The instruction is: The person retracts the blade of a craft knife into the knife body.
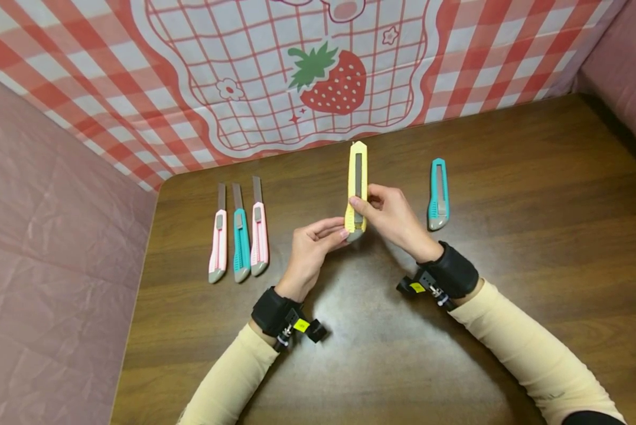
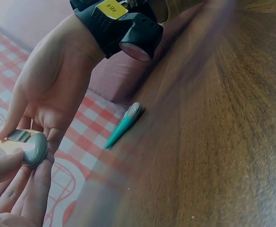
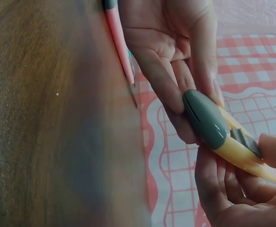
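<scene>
A yellow box cutter [image 1: 357, 183] is held upright in the head view, its blade end pointing away and no length of blade showing past it. My right hand [image 1: 394, 218] grips the body from the right, thumb lying by the grey slider [image 3: 245, 142]. From the left, my left hand [image 1: 312, 248] pinches the grey end cap [image 2: 35, 149] between thumb and fingers. Left of the hands, a pink box cutter [image 1: 219, 245], a teal box cutter [image 1: 241, 245] and another pink box cutter [image 1: 260, 239] lie side by side with blades extended.
A second teal box cutter [image 1: 439, 195] lies right of my right hand, no blade sticking out. The brown wooden table [image 1: 535, 206] meets a red-and-white checked cloth [image 1: 472, 53] at its back edge. Pink fabric [image 1: 57, 265] hangs along the left side.
</scene>
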Available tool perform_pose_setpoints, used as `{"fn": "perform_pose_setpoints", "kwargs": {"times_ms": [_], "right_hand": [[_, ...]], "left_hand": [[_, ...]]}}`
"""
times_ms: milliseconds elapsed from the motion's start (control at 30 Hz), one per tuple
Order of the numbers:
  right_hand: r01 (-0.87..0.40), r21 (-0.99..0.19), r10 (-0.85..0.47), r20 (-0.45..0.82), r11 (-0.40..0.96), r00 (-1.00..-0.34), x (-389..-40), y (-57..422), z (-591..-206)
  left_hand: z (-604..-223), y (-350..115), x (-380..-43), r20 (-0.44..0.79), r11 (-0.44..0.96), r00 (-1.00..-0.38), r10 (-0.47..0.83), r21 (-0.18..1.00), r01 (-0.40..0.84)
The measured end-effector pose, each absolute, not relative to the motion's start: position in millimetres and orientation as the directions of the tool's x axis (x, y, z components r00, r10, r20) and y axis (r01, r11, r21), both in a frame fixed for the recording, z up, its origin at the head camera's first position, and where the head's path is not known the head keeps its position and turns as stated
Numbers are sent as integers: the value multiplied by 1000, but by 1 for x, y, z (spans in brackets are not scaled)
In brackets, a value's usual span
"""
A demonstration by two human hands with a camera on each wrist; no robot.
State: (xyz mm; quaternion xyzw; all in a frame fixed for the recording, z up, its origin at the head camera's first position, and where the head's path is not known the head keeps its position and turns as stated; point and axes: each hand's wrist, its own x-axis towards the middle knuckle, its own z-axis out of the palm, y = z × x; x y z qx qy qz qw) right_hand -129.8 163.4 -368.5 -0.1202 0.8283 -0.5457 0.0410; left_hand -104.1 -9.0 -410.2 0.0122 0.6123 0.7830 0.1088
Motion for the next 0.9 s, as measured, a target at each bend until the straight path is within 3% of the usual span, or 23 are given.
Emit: {"fn": "perform_pose_setpoints", "kwargs": {"times_ms": [900], "right_hand": [[-189,-892,-245,91,411,-965,-128,165,-368]], "left_hand": [[-411,-8,-104,-81,-185,-987,140,977,-106]]}}
